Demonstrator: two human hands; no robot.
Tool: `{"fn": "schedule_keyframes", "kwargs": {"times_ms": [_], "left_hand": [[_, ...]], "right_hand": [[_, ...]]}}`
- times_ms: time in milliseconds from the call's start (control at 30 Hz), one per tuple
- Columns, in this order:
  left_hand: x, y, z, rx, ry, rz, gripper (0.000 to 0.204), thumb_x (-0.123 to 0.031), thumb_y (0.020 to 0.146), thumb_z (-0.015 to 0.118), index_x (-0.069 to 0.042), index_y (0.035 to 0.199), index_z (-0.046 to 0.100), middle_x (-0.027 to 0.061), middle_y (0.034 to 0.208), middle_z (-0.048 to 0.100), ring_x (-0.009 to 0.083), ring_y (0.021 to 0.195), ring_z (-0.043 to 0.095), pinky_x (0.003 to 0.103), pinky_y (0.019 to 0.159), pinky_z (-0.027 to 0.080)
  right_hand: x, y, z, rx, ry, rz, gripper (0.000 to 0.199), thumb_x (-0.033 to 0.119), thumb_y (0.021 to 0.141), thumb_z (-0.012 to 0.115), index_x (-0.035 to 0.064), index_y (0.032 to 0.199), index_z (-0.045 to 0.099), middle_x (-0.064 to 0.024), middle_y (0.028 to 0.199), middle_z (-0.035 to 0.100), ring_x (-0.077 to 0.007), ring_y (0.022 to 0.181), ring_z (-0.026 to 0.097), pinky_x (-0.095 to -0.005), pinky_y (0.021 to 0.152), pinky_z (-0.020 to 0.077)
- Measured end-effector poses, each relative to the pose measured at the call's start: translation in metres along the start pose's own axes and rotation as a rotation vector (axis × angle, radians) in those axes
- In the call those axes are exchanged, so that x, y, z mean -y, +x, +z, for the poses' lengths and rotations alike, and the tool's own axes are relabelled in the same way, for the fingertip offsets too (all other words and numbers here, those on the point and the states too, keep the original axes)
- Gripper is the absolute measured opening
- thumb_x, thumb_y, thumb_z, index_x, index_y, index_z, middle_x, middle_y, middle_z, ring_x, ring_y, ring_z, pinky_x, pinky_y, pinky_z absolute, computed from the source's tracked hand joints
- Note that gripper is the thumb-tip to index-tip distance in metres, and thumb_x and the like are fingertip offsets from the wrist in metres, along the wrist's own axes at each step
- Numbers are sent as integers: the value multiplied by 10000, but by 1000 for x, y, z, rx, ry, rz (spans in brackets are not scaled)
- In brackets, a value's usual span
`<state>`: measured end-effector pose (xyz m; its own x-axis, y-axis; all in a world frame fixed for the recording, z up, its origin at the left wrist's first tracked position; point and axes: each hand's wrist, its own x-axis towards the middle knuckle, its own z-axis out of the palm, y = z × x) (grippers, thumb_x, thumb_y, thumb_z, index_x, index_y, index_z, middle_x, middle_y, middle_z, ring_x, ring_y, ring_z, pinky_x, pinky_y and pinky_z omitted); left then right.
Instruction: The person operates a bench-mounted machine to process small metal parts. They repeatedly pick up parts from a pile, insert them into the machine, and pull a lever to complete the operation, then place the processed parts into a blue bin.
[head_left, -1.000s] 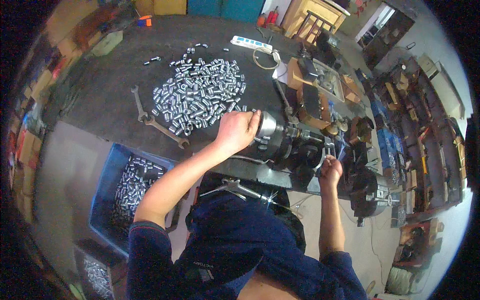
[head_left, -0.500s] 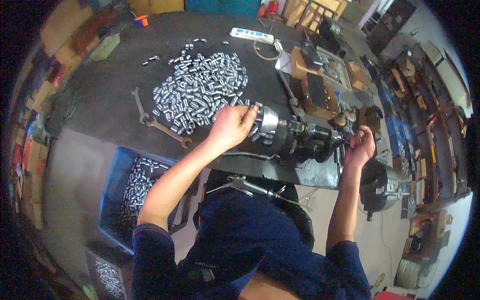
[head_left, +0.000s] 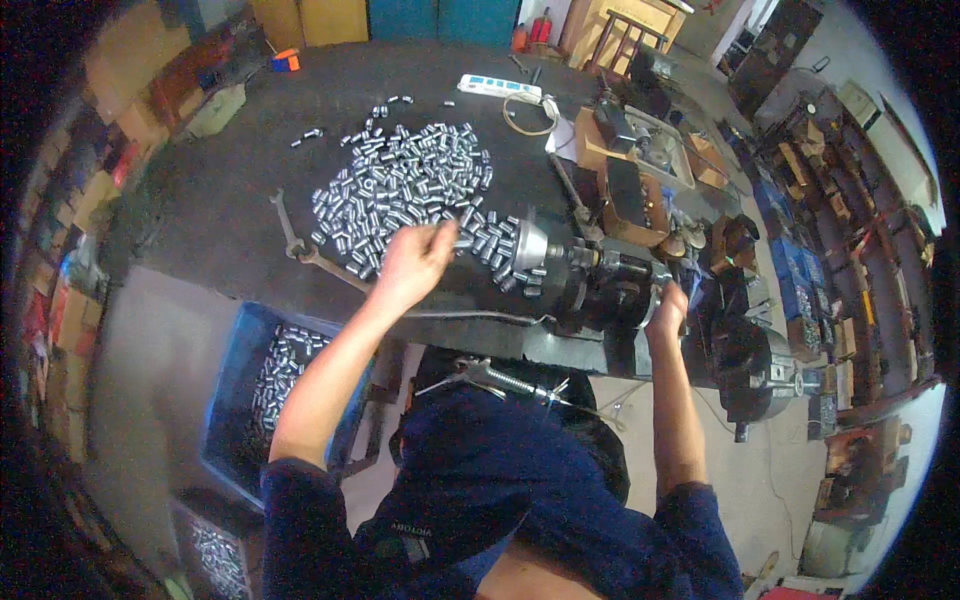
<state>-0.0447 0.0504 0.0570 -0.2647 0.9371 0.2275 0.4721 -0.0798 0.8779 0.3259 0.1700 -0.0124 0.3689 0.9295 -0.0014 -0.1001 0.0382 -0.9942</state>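
My left hand (head_left: 412, 262) is over the near edge of a heap of short shiny metal sleeves (head_left: 400, 180). Its fingers look pinched together, blurred at the tips, and what they may hold cannot be made out. To its right is a dark bench machine (head_left: 610, 285) with a silver cone-shaped head (head_left: 532, 245). Several sleeves lie around that cone. At the machine's right end, my right hand (head_left: 668, 308) is closed around a part that the hand itself mostly hides.
Two wrenches (head_left: 290, 225) lie left of the heap. Below the bench edge stands a blue bin (head_left: 225, 400) holding more sleeves. A white power strip (head_left: 500, 87) and cardboard boxes (head_left: 630, 200) are farther back. Shelving (head_left: 850, 220) lines the right side.
My left hand has left the cone-shaped head and moved left to the heap. My right hand has come down and left, against the machine's right end.
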Motion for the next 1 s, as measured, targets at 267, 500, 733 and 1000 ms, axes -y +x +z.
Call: {"fn": "schedule_keyframes", "kwargs": {"times_ms": [267,500,733,1000], "left_hand": [[97,-111,-99,-167,252,-347,375,-229,832,478,23,557,516,102,446,479,159,399,475,314,417,353],[175,-196,-148,137,1073,-344,240,-225,733,532,-12,629,565,206,638,547,356,613,557,435,564,432],[68,-79,-71,-64,550,98,101,-72,742,538,-6,799,589,162,787,591,317,741,580,337,637,458],[1,-4,77,435,836,447,120,-128,677,533,-18,716,562,161,715,579,312,653,581,403,566,462]], "right_hand": [[81,-9,32,100,309,-295,180,110,783,435,-13,788,566,3,564,472,-64,437,387,-173,382,279],[74,-74,-24,256,430,-280,263,229,826,447,-25,862,503,33,579,348,-37,455,273,-183,391,195],[-1,-49,-25,128,347,-3,126,71,801,444,-1,809,547,57,576,405,-16,442,299,-167,376,242],[0,-42,-14,122,281,-15,143,116,829,462,6,805,550,28,601,459,-33,439,360,-165,384,274]]}}
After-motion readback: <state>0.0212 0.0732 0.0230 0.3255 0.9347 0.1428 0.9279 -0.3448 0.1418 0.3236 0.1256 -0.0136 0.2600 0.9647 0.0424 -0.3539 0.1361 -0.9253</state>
